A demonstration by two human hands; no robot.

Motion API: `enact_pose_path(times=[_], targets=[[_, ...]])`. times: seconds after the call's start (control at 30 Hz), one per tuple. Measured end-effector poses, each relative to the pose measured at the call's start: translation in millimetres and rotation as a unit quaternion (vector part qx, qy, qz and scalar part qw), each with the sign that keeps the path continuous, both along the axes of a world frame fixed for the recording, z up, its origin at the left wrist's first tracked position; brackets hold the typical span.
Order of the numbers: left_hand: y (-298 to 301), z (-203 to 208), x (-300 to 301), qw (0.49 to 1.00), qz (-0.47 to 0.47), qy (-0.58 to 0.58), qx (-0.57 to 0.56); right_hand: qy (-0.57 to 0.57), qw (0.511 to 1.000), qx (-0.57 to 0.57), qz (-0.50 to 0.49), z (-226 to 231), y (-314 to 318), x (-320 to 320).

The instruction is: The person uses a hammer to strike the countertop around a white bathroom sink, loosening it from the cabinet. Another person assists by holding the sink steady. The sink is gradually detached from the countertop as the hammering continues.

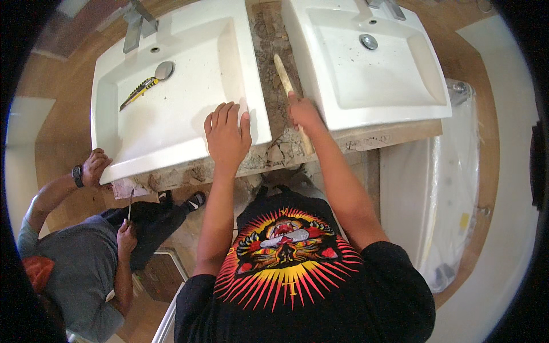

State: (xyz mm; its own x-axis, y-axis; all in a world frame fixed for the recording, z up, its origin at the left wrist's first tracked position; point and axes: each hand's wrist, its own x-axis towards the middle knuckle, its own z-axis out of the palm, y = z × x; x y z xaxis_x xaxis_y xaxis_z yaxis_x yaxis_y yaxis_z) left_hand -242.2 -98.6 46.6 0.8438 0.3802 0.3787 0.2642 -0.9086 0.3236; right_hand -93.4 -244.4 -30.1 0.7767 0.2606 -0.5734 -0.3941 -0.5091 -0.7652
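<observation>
My right hand (304, 113) is closed around a pale wooden stick (281, 70), held lengthwise in the gap between two white washbasins. The stick's lower end shows past my fingers, over the broken mortar (277, 155) of the counter; whether it touches is hard to tell. My left hand (227, 137), fingers stretched out, rests on the inner front slope of the left washbasin (258, 117) near its right corner. A yellow-and-black utility knife (140, 92) lies in that basin beside the round drain cover (164, 70). The right washbasin (389, 116) stands close to my right hand.
At the left, a co-worker's hand (96, 166) grips the left basin's front corner; the other hand (126, 237) holds a thin tool (131, 200). Metal faucets (137, 27) stand behind the basins. A plastic-wrapped bathtub (454, 194) is at the right. The counter's front edge is rough and chipped.
</observation>
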Motion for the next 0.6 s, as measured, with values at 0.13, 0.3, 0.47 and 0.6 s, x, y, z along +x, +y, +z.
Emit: enact_pose_path(times=[0.13,0.3,0.47,0.6], targets=[[1.6,-2.9,-1.2,1.0,0.001,0.01,0.006,-0.019,0.999,0.029,-0.015,53.2,12.2,2.8],[-0.1,-2.3,1.8,1.0,-0.009,-0.005,-0.006,-0.159,0.987,-0.034,0.007,38.0,18.7,3.3],[0.8,0.2,0.4,1.0,-0.003,0.004,-0.009,-0.011,0.997,-0.061,0.037,-19.4,-5.4,-28.4],[1.1,-0.9,-1.4,1.0,0.0,0.002,-0.012,0.019,0.998,-0.066,0.003,17.3,-3.2,-30.3]])
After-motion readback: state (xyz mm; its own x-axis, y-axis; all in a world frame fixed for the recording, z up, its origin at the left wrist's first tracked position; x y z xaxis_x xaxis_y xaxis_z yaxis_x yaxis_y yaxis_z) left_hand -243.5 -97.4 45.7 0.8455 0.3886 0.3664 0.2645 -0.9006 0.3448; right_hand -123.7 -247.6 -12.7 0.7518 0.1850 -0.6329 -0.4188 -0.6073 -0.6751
